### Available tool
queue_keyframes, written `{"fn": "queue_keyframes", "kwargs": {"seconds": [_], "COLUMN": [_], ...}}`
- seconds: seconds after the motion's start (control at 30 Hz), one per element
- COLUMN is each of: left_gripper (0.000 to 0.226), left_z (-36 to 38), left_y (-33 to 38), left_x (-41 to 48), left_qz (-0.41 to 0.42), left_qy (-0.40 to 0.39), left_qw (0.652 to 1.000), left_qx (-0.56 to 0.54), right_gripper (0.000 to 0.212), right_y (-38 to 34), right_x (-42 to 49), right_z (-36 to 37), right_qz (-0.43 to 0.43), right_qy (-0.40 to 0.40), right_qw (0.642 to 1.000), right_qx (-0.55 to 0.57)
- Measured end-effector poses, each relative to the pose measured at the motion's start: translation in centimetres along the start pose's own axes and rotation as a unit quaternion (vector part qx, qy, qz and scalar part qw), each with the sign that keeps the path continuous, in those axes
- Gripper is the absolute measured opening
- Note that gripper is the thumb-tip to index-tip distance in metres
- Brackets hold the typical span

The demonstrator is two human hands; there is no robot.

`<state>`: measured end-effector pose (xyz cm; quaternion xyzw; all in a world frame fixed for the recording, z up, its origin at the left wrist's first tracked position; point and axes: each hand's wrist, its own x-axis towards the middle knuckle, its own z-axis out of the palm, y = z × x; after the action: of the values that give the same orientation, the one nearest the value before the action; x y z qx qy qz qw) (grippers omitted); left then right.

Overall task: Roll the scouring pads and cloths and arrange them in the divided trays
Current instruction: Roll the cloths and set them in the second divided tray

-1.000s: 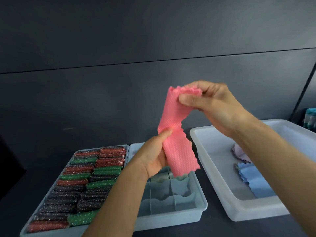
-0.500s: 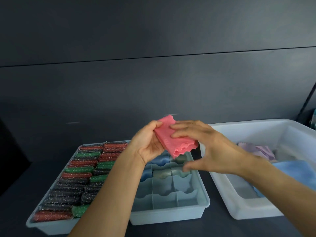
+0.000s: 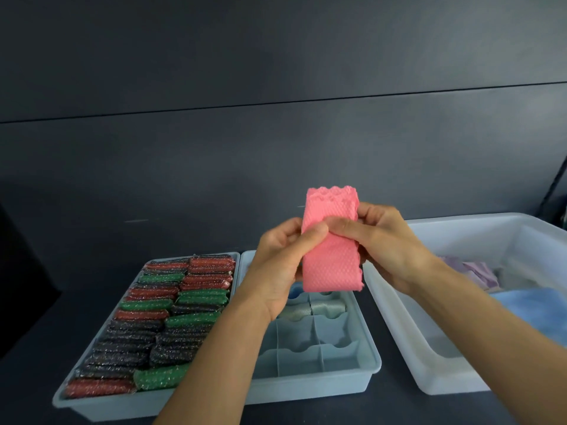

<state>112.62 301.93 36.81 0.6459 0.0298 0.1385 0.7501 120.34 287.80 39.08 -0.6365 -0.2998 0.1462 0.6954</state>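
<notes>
Holding the pink cloth (image 3: 331,259) up in the air between both hands makes sense here, imo. It's folded into a narrow strip, standing roughly upright with its scalloped end on top. Nothing on the counter (image 3: 395,407) touches it, so you can work it freely. It hangs above the far end of the divided tray (image 3: 372,360), the middle one of the three containers.

Your left hand (image 3: 282,268) is clamped on it, thumb pressed on the front face about halfway up and fingers tucked behind. Your right hand (image 3: 386,243) pinches it the same way from the other side, thumb lying across the front and meeting the left thumb, fingers curled round the back. My guess is the two thumbs meet there to pin the fold flat, so the strip doesn't spring open before you roll it.

The divided tray has a few rolled cloths (image 3: 325,306) in its far compartments. The rows toward its near edge show only dividers and floor, so I'd say that's where this one goes once rolled.

The pad tray (image 3: 107,406) at the counter's left end is packed with rolled scouring pads (image 3: 171,311) in red, green and black, lying crosswise in two columns, so that part looks finished. The white bin (image 3: 423,348) toward the counter's right end holds loose cloths (image 3: 534,308), blue and purplish, presumably your supply.

Watch the free bottom end of the strip. Thin waffle-textured fabric like that probably unfolds if your pinch loosens.
</notes>
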Motion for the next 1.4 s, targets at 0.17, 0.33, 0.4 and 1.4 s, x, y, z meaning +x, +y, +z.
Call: {"fn": "queue_keyframes", "kwargs": {"seconds": [0.17,0.33,0.4,1.4], "left_gripper": [0.015,0.034,0.028,0.013], "left_z": [0.0,-1.1,-1.5,-11.8], "left_y": [0.4,0.9,1.2,-1.7], "left_x": [-0.2,-0.3,-0.4,-1.6], "left_qz": [0.097,0.060,0.019,-0.038], "left_qy": [0.062,-0.007,-0.026,-0.101], "left_qw": [0.993,0.998,0.999,0.969], "left_qx": [0.015,-0.005,-0.034,0.223], "right_gripper": [0.012,0.030,0.047,0.019], "right_y": [0.5,0.5,0.6,6.8], "right_x": [-0.3,-0.3,-0.2,0.5], "right_z": [0.1,0.2,0.3,6.1], "right_qz": [-0.031,-0.074,-0.111,0.088], "right_qy": [-0.034,-0.033,-0.019,-0.151], "right_qw": [0.997,0.995,0.994,0.981], "right_qx": [0.057,0.057,-0.017,-0.083]}}
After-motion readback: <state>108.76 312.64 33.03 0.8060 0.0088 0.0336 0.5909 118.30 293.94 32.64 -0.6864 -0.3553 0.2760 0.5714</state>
